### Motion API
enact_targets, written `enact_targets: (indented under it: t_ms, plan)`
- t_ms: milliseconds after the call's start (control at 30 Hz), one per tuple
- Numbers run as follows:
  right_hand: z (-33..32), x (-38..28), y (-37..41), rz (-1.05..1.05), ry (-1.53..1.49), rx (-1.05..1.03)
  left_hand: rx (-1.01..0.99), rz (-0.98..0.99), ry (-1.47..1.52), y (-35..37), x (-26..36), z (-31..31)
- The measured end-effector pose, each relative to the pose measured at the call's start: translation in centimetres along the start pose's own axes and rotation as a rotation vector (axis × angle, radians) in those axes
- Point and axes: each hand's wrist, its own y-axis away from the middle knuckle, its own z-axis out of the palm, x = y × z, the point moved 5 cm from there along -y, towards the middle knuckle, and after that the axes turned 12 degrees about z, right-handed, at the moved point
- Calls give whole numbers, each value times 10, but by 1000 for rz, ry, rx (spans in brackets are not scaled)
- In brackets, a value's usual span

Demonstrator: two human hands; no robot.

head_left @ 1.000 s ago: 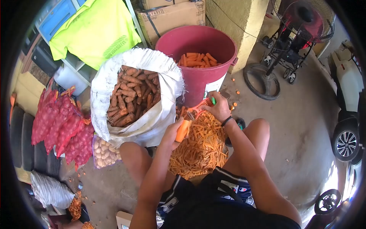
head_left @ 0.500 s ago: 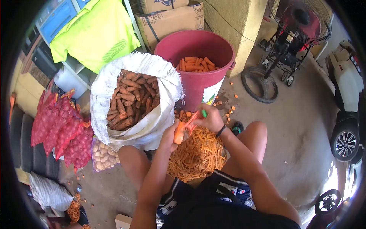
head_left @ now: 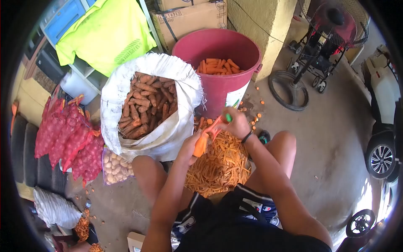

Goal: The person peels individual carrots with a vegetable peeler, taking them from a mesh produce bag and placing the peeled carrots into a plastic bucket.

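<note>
My left hand is wrapped round a carrot, its bright orange side showing. In my right hand is a peeler with a reddish body and a green part on top; its blade end meets the carrot's upper end. Below both hands lies a heap of carrot peels between my knees. A white woven sack full of unpeeled, soil-brown carrots stands open to the left. Beyond my hands, a dark red bin holds peeled carrots.
Red net bags of onions and a bag of potatoes lie at the left. Cut carrot ends are scattered by the bin. A fan stands at the back right. Another person's peel pile shows at bottom left.
The carrot has tilted slightly in my left hand, and my right hand with the peeler has shifted a little right. The whole view has moved slightly.
</note>
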Motion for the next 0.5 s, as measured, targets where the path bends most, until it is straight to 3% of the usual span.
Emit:
enact_targets:
  t_ms: [33, 100, 200, 300, 433, 500]
  plan:
    - [-12, -2, -8, 132, -16, 3, -26, 3, -5, 3, 3, 1]
    - [-21, 21, -20, 131, 85, 112, -91, 19, -17, 8, 15, 6]
    - [-14, 41, -15, 237, 127, 25, -175, 386, -477, 14, 36, 23]
    - [1, 46, -4, 242, 137, -85, -318, 609, -778, 28, 48, 40]
    - [20, 47, 6, 202, 198, -178, -328, 648, -854, 32, 57, 58]
    - [25, 51, 9, 168, 216, -209, -240, 569, -690, 25, 51, 47]
